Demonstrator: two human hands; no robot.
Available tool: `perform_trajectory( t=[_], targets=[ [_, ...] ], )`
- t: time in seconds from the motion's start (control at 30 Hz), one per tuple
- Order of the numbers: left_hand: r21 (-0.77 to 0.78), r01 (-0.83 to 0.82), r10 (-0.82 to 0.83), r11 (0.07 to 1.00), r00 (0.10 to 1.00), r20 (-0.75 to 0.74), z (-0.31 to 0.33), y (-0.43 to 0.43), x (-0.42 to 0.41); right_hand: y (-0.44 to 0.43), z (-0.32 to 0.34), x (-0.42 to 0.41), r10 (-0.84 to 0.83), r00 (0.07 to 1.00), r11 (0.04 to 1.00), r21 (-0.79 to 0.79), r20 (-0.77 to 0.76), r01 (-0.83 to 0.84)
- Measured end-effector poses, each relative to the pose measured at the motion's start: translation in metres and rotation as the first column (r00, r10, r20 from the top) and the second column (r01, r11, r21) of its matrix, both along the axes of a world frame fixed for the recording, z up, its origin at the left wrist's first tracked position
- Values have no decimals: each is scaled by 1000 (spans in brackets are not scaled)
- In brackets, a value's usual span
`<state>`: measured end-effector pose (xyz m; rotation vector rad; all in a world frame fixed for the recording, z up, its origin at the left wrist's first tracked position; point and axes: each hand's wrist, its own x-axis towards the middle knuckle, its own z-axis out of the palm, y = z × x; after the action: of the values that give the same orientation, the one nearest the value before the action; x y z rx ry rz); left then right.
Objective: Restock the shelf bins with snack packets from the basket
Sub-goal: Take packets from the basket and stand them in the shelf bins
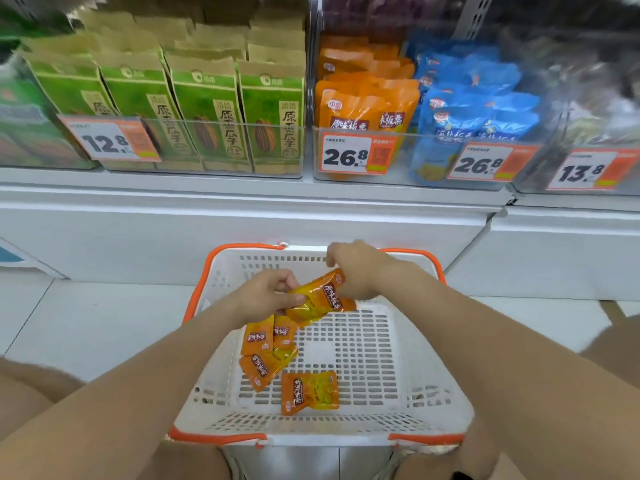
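Hands first: your left hand [268, 294] and right hand [356, 271] meet over the far half of the white basket [391, 358], and both are closed on the same orange snack packet [320, 299]. Your left grip pinches its lower left end between thumb and fingers; your right grip clamps the upper right end, knuckles turned toward the shelf. The packet is tilted, raised above the basket floor, and you can see a second packet edge tucked just beneath it, though how many you actually hold there cannot be told.

Below your left hand, a small cluster of orange packets [266, 348] lies on the basket floor, overlapping one another. A single packet [309, 393] lies apart from them, nearer to you, flat with its clear window showing yellow pieces.

The basket has orange handles [415, 252] folded down along its rim and sits on the pale floor in front of the white shelf base [242, 223].

On the shelf above, the clear bin with orange pouches [363, 102] stands directly beyond your hands, with a price tag reading 26.8 [356, 155] on its front. To its left stand rows of green seed bags [207, 112] tagged 12.8; to its right, blue pouches [474, 105], also tagged 26.8. The far right bin is too blurred to read beyond its 13.8 tag.
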<state>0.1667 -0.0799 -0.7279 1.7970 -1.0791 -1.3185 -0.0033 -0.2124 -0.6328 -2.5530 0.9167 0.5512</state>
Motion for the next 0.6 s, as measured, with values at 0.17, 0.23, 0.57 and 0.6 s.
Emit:
perform_trajectory(
  t=[0.17,0.23,0.57,0.6],
  targets=[
    [-125,-185,129,975,922,-364,48,-18,-22,-21,51,-9,-268,931,963,35,248,268],
    [-172,-257,161,951,887,-434,67,-29,-29,-26,78,-13,-333,870,942,156,364,296],
    [-635,-190,337,749,934,118,187,-74,-54,-40,187,-38,-83,682,910,-224,727,349],
    [-693,-149,428,706,869,249,195,-78,-55,-45,195,-40,-56,655,898,-249,754,363]
  ],
)
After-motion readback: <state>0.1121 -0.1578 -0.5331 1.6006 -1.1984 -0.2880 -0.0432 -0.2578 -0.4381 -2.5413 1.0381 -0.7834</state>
